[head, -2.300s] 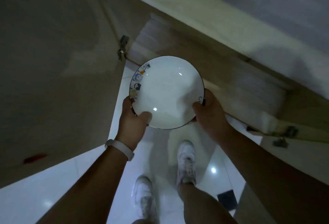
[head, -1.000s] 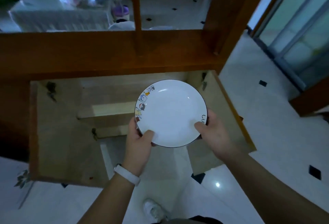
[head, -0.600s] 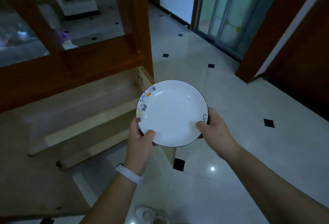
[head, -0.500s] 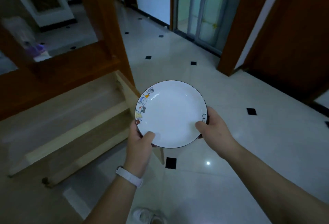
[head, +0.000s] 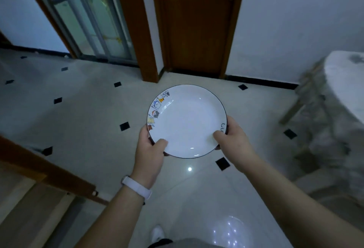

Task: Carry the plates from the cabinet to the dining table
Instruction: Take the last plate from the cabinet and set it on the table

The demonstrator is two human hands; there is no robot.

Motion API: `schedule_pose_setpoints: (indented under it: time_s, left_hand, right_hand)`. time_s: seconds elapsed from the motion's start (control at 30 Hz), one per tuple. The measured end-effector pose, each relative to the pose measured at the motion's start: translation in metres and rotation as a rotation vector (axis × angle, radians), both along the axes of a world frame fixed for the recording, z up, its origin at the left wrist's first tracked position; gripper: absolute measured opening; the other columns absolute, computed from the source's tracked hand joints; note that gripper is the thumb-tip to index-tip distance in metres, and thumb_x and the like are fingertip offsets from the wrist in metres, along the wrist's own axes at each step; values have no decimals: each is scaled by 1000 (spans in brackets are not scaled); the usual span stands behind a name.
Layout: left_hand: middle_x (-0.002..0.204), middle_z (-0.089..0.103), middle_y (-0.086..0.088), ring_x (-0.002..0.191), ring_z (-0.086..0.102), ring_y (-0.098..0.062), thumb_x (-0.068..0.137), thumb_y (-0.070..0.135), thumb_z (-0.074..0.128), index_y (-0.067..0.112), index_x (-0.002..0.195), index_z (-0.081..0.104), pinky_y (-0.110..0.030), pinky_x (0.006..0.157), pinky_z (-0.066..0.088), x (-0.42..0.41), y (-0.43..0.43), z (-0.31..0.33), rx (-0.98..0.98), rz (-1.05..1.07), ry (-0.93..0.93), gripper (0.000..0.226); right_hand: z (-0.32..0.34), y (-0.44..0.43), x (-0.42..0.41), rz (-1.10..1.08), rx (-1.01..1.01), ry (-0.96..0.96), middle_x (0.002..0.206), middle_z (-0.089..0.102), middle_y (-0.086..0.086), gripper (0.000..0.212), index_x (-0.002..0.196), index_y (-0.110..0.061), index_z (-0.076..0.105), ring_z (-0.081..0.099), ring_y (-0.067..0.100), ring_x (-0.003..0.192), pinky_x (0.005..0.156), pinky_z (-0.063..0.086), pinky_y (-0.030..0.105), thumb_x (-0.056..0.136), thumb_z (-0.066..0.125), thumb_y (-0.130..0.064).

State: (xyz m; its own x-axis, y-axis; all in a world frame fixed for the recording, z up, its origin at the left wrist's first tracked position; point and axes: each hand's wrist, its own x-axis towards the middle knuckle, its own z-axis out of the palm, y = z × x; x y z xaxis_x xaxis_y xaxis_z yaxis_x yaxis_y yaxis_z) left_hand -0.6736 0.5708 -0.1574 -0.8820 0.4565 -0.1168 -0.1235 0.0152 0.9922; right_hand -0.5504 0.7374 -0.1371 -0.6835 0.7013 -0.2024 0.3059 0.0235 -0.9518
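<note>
View has swung off the cabinet since 0.5 s ago: wooden door [head: 199, 21] now dead ahead, dining table [head: 342, 82] coming in at the right edge; plate [head: 187, 120] same grip as before.

Plate is white, dark rim, small coloured drawings along its left rim, held roughly level in mid-air over the tiled floor [head: 88, 121], well short of the table. Left hand [head: 150, 151] clamps the near-left rim, thumb on top, fingers under; white wristband [head: 136, 186] on that wrist. Right hand [head: 233, 139] clamps the near-right rim the same way, thumb on the face beside the black lettering. Cabinet frame [head: 45, 173] sits at lower left. Table is cloth-covered and blurred. One white shoe [head: 157, 233] at the bottom edge.
</note>
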Motion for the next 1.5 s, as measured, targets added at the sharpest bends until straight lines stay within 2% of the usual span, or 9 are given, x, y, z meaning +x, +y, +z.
schedule_pose_setpoints:
  time_s: [0.1, 0.2, 0.33, 0.53, 0.63, 1.0, 1.13, 1.33, 1.5]
  left_hand:
    - [104, 71, 4, 94, 67, -19, 68, 9, 54, 25, 114, 58, -38, 68, 58, 8, 44, 8, 0, -121, 1, 49]
    - [104, 71, 0, 90, 67, -20, 67, 8, 54, 20, 116, 57, -35, 65, 58, 11, 86, 12, 13, -237, -9, 50]
    - [101, 72, 8, 88, 68, -14, 73, 2, 52, 24, 114, 58, -30, 62, 55, 5, 137, 7, 33, -398, -11, 47]
    - [98, 72, 8, 91, 68, -19, 80, -3, 53, 27, 112, 58, -38, 69, 58, -31, 224, -2, 28, -576, -31, 44]
    - [103, 72, 5, 94, 67, -20, 83, -7, 51, 25, 116, 58, -37, 71, 58, -62, 265, 0, 30, -657, -43, 47]
    - [98, 72, 7, 96, 67, -26, 80, -5, 52, 31, 109, 58, -48, 76, 58, -163, 391, 14, 31, -936, -54, 47]
    - [104, 72, 3, 98, 67, -27, 82, -12, 48, 25, 116, 58, -42, 72, 59, -166, 421, 11, 39, -1031, -104, 50]
    - [106, 72, 5, 98, 68, -24, 72, 3, 53, 30, 117, 58, -47, 77, 59, -156, 459, 7, 25, -1147, -118, 52]
    - [105, 72, 4, 93, 68, -20, 83, -12, 48, 26, 116, 58, -36, 69, 59, -143, 498, 3, -2, -1176, -114, 52]
  right_hand:
    - [6, 27, 30, -112, 10, 12, 96, 66, 6, 28, 98, -29, 56, 66, 27, 82, 67, 60, 36, 81, 49, -8]
    - [10, 50, 50, -232, 44, -3, 96, 64, 12, 21, 95, -22, 56, 61, 22, 74, 70, 59, 39, 82, 49, -8]
    - [9, 76, 59, -374, 32, 20, 98, 63, 13, 26, 98, -23, 57, 59, 22, 77, 76, 59, 47, 81, 48, -6]
    - [5, 129, 38, -575, 26, 4, 96, 64, 10, 33, 92, -33, 59, 58, 20, 76, 75, 58, 46, 79, 48, -6]
    - [3, 156, 11, -662, 0, 3, 96, 65, 7, 34, 96, -34, 60, 64, 30, 85, 77, 59, 51, 77, 48, -8]
    - [12, 229, -75, -902, 30, -34, 95, 66, 2, 37, 104, -34, 59, 60, 17, 78, 66, 57, 32, 82, 48, -6]
    - [13, 240, -79, -989, 40, -52, 92, 66, 2, 40, 105, -39, 59, 59, 17, 75, 71, 58, 44, 80, 48, -9]
    - [12, 262, -68, -1086, 68, -78, 95, 67, 4, 34, 98, -37, 59, 62, 27, 80, 72, 58, 44, 81, 49, -9]
    - [-3, 293, -57, -1123, 32, -52, 91, 65, 8, 32, 97, -32, 60, 57, 18, 73, 67, 56, 40, 81, 49, -7]
